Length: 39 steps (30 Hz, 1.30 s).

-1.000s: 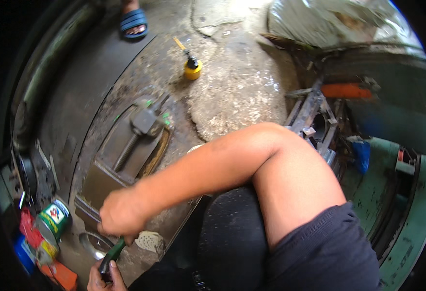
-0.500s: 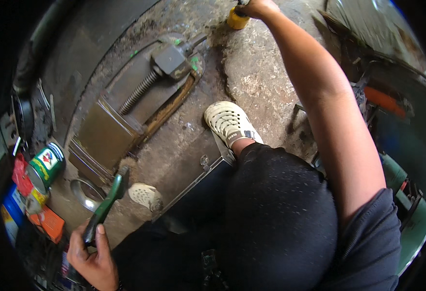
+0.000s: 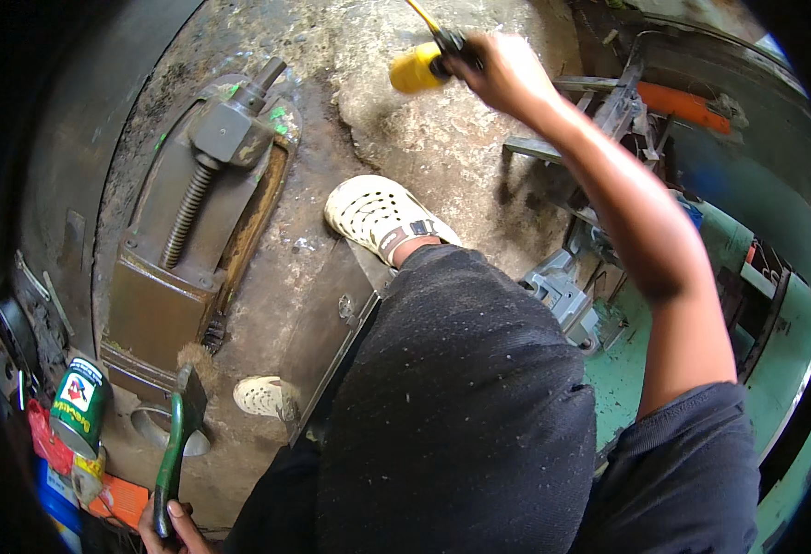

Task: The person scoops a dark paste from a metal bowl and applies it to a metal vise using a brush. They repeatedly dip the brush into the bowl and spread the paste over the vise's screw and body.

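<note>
My left hand (image 3: 176, 534), partly cut off by the lower edge, is closed round the green handle of a paintbrush (image 3: 176, 452). Its tan bristles point away from me, close to the near end of a large grey-brown machine vise (image 3: 161, 309) with a thick threaded screw. At the top, my right hand (image 3: 507, 78) grips a yellow oil can (image 3: 417, 70) by its black head, from which a thin yellow spout sticks out. The can is tilted on its side and apart from the vise; motion blurs this hand a little.
A green tin (image 3: 80, 411), red plastic (image 3: 47, 441) and a metal ring (image 3: 151, 423) lie at lower left. My cream clogs (image 3: 378, 212) stand on the rough concrete floor. Metal frames (image 3: 599, 120) and a green machine (image 3: 623, 374) are on the right.
My right hand has swung the oil can nearer to me and tilted it, so its spout now shows. The head view has shifted right. My left hand sits lower in view, still holding the paintbrush.
</note>
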Available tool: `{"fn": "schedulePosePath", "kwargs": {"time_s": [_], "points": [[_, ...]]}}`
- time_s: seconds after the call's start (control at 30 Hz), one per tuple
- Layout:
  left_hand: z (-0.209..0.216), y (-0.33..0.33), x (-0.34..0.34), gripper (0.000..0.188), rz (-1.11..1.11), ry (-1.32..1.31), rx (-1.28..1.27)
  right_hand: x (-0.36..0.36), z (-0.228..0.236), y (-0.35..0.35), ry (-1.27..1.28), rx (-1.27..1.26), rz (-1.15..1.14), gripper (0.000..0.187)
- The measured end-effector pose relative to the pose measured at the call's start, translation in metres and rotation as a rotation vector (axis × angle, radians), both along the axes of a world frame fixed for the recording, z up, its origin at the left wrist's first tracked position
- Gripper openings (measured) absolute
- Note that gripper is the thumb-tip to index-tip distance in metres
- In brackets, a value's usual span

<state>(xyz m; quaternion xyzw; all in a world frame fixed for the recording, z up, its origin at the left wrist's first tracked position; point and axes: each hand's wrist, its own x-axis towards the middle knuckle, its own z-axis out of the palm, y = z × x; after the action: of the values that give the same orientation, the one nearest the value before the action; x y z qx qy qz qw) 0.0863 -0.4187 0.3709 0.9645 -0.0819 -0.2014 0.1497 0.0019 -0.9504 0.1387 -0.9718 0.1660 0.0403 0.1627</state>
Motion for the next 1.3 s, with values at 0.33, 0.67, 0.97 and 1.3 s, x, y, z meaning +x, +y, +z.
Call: {"fn": "schedulePosePath", "kwargs": {"time_s": [0.33, 0.67, 0.97, 1.3], "points": [[0.002, 0.011, 0.0, 0.015, 0.025, 0.029, 0.009, -0.258, 0.02, 0.081, 0.423, -0.051, -0.441, 0.019], [0.004, -0.004, -0.002, 0.012, 0.047, 0.032, -0.003, -0.355, -0.049, 0.026, 0.705, -0.197, -0.567, 0.028], [0.028, -0.003, 0.011, 0.021, -0.08, -0.027, -0.115, -0.297, -0.033, 0.011, 0.575, -0.306, -0.491, 0.041], [0.04, 0.052, -0.008, 0.019, -0.13, -0.105, -0.303, 0.123, 0.166, 0.189, 0.231, 0.274, 0.524, 0.067]]}}
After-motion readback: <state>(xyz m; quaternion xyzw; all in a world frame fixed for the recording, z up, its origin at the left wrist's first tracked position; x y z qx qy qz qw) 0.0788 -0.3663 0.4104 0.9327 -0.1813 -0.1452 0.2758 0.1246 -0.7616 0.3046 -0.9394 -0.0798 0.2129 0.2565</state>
